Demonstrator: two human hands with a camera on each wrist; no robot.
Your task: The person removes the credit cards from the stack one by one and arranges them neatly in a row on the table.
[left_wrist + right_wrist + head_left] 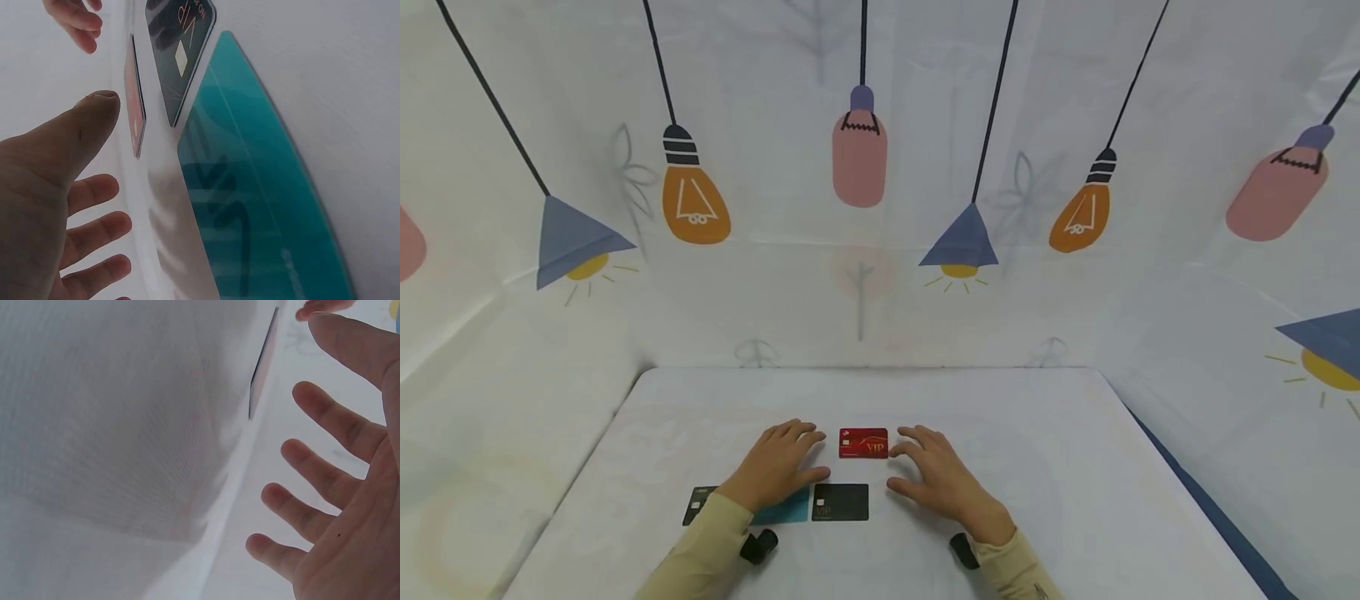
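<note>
A red VIP card (863,443) lies flat on the white table between my two hands. My left hand (781,462) is to its left with fingers spread and nothing held. Under and beside that hand lies a teal card (256,181), partly hidden by it in the head view. Right of the teal card is a dark VIP card (840,502). Another dark card (698,502) lies at the left, partly covered by my left forearm. My right hand (934,475) hovers close to the red card's right edge, its fingers apart and holding nothing.
The white table (1075,467) runs back to a hanging cloth (790,300) printed with lamps and bulbs. Black wrist-worn pieces (758,547) show beside both forearms. A blue edge (1210,508) borders the table's right side.
</note>
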